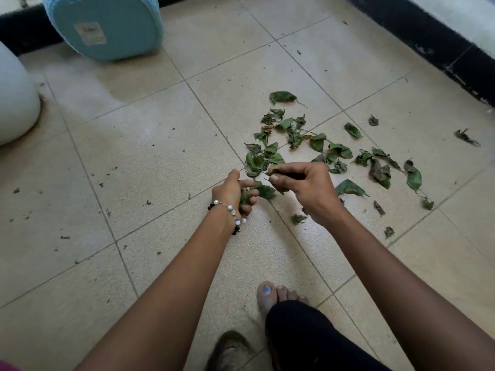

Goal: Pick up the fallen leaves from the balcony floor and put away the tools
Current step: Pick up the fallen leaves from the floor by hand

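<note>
The floor (150,162) is laid in pale beige square tiles with thin grey grout lines, speckled with dark crumbs and bits of dirt. A black skirting band (428,41) runs along the far and right edges, with a pale ledge (466,20) above it at the upper right. Soft, even daylight falls across the tiles, leaving a faint sheen near the bottom.

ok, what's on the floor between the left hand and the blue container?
Head view: only bare tile with small dark crumbs lies between the left hand and the blue container; no whole leaves there.
</note>
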A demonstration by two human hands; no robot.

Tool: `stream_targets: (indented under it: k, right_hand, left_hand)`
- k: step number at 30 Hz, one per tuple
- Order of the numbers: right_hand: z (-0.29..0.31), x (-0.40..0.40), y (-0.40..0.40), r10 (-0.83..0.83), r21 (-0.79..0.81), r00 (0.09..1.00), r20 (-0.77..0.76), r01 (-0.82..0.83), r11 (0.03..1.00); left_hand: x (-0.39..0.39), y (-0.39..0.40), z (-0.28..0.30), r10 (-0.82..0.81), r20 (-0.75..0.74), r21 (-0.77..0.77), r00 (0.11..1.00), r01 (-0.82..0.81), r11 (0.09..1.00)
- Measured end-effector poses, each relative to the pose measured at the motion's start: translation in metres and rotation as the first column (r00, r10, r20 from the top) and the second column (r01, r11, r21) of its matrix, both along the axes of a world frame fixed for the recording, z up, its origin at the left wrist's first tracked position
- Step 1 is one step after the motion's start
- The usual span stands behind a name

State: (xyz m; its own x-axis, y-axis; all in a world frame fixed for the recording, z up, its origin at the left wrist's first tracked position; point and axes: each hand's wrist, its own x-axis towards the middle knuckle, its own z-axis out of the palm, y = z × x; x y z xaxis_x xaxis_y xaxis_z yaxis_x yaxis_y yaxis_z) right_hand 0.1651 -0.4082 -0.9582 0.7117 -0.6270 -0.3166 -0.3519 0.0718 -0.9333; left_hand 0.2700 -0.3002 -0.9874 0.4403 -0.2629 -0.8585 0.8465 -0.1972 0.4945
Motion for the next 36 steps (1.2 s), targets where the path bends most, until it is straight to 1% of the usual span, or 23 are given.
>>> stream_targets:
  k: [3,4,6,7,8,10,11,12,13,14,16,17,18,19,20,21,23,24,25,29,32,34,36]
  right_hand:
    - [0.004,0.011,0.021,0.01,0.024,0.998,0.066,-0.011,1.0]
    - [0.003,0.014,0.031,0.005,-0.032,0.997,0.075,-0.003,0.999]
    - [-0.005,0.016,0.047,0.079,-0.315,0.993,0.084,-0.049,0.948]
    - [-0.01,0.016,0.051,0.188,-0.483,0.981,0.051,-0.14,0.865]
    - [-0.014,0.014,0.053,0.319,-0.589,0.946,-0.052,-0.288,0.755]
    - [-0.016,0.009,0.051,0.481,-0.587,0.791,-0.377,-0.606,0.537]
    - [-0.015,0.006,0.049,0.504,-0.55,0.717,-0.482,-0.695,0.462]
    - [-0.013,0.004,0.047,0.53,-0.524,0.683,-0.503,-0.728,0.442]
    - [-0.01,0.001,0.045,0.565,-0.503,0.693,-0.447,-0.718,0.481]
    - [-0.005,-0.002,0.044,0.587,-0.469,0.745,-0.317,-0.661,0.586]
    - [0.007,-0.004,0.041,0.453,-0.34,0.889,-0.069,-0.447,0.827]
    - [0.011,-0.005,0.035,0.34,-0.315,0.939,-0.057,-0.34,0.886]
    - [0.014,-0.007,0.027,0.242,-0.37,0.96,-0.143,-0.279,0.886]
    - [0.011,-0.011,0.017,0.162,-0.456,0.941,-0.298,-0.289,0.842]
    - [0.007,-0.016,0.008,0.098,-0.506,0.878,-0.468,-0.357,0.785]
    - [0.003,-0.023,0.002,0.059,-0.492,0.789,-0.612,-0.438,0.752]
    - [-0.009,-0.034,-0.002,0.072,-0.385,0.649,-0.758,-0.533,0.754]
    - [-0.015,-0.037,0.0,0.104,-0.346,0.63,-0.769,-0.548,0.761]
    - [-0.021,-0.038,0.002,0.13,-0.337,0.649,-0.75,-0.543,0.769]
    - [-0.029,-0.025,0.007,0.171,-0.401,0.819,-0.548,-0.436,0.806]
    - [-0.03,-0.01,0.013,0.219,-0.404,0.884,-0.413,-0.394,0.825]
    - [-0.032,0.001,0.019,0.285,-0.47,0.862,-0.419,-0.475,0.744]
    - [-0.037,0.01,0.025,0.326,-0.555,0.806,-0.494,-0.581,0.595]
  left_hand:
    - [-0.004,-0.005,0.016,-0.002,-0.154,-0.141,0.988,-0.02,0.99]
    - [-0.005,-0.007,0.021,-0.003,-0.214,-0.189,0.977,-0.038,0.981]
    - [-0.007,-0.008,0.028,-0.012,-0.281,-0.235,0.96,-0.057,0.97]
    - [-0.006,-0.007,0.028,-0.011,-0.286,-0.227,0.958,-0.057,0.972]
    - [-0.004,-0.005,0.026,-0.005,-0.286,-0.205,0.958,-0.056,0.977]
    - [0.0,0.0,0.021,0.012,-0.276,-0.15,0.961,-0.055,0.987]
    - [0.001,0.002,0.02,0.015,-0.268,-0.13,0.963,-0.051,0.99]
    - [0.001,0.003,0.017,0.024,-0.267,-0.126,0.963,-0.06,0.99]
    - [0.0,0.003,0.016,0.045,-0.273,-0.132,0.961,-0.083,0.988]
    - [-0.001,0.002,0.015,0.074,-0.271,-0.137,0.96,-0.114,0.984]
    - [-0.001,-0.001,0.01,0.106,-0.206,-0.104,0.973,-0.13,0.986]
    - [0.002,-0.001,0.007,0.113,-0.155,-0.073,0.981,-0.126,0.989]
    - [0.004,0.0,0.005,0.118,-0.104,-0.041,0.987,-0.123,0.992]
    - [0.008,0.002,0.003,0.126,-0.053,-0.003,0.991,-0.127,0.992]
    - [0.01,0.004,0.001,0.127,-0.001,0.031,0.992,-0.127,0.991]
    - [0.012,0.007,-0.002,0.117,0.051,0.065,0.992,-0.12,0.991]
    - [0.015,0.014,-0.007,0.095,0.12,0.106,0.988,-0.108,0.988]
    - [0.015,0.016,-0.01,0.092,0.134,0.108,0.987,-0.107,0.988]
    - [0.015,0.018,-0.012,0.092,0.139,0.104,0.986,-0.107,0.989]
    - [0.017,0.022,-0.016,0.086,0.107,0.072,0.99,-0.094,0.993]
    - [0.02,0.026,-0.018,0.063,0.076,0.03,0.995,-0.065,0.997]
    - [0.019,0.027,-0.019,0.035,0.084,0.028,0.996,-0.038,0.999]
    - [0.019,0.027,-0.019,0.035,0.092,0.027,0.995,-0.038,0.999]
